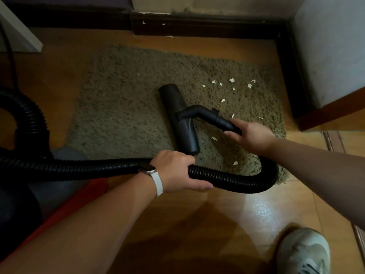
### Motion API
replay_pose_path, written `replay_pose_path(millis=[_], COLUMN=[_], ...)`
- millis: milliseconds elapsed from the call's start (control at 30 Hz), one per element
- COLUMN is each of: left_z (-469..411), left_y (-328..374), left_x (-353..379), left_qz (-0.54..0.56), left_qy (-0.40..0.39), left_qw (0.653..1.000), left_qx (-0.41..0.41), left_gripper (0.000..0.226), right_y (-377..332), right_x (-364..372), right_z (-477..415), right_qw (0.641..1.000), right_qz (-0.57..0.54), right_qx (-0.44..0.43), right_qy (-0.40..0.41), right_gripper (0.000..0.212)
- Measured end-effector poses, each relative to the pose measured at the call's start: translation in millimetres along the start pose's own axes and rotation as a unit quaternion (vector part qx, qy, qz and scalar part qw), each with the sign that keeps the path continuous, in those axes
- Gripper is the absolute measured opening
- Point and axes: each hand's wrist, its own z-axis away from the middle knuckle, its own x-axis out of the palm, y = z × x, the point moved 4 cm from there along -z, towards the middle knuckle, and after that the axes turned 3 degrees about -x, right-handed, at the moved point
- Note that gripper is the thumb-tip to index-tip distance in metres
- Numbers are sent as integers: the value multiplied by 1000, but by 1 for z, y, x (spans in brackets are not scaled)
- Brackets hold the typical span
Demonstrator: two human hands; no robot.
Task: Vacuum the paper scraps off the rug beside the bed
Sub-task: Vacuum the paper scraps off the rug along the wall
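Note:
A shaggy olive rug (pixel 126 107) lies on the wooden floor. Several white paper scraps (pixel 232 80) are scattered over its right half, one (pixel 214 138) close to the nozzle. The black floor nozzle (pixel 177 117) lies flat on the rug's middle, pointing away from me. My right hand (pixel 250 136) grips the black neck tube just behind the nozzle. My left hand (pixel 177 171), with a white-strapped watch on the wrist, grips the ribbed black hose (pixel 237 179), which loops round the rug's near right corner.
The vacuum body (pixel 21 194), grey and red, sits at the lower left with the hose arching up from it. The bed (pixel 331 56) stands at the right, dark skirting (pixel 197 26) at the back. My sneaker (pixel 304 252) is at the bottom right.

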Motion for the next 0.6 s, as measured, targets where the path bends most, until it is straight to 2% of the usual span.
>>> replay_pose_path(millis=[200, 300, 433, 600], left_z=[2, -1, -10, -28], left_y=[-4, -6, -14, -13], left_x=[2, -1, -8, -13], left_qz=[-10, -3, 2, -7], left_qy=[4, 4, 14, 33], left_qw=[1000, 1000, 1000, 999], left_qx=[2, -4, -25, -30], left_gripper=[66, 67, 68, 74], right_y=[-24, -24, -1, 39], right_x=[-3, -5, -7, -8], right_z=[-12, -14, -8, 3], right_qw=[996, 996, 998, 995], right_qz=[65, 73, 56, 5], right_qx=[-43, -37, 1, 100], right_qy=[-40, -41, -21, 26], right_gripper=[49, 51, 48, 44])
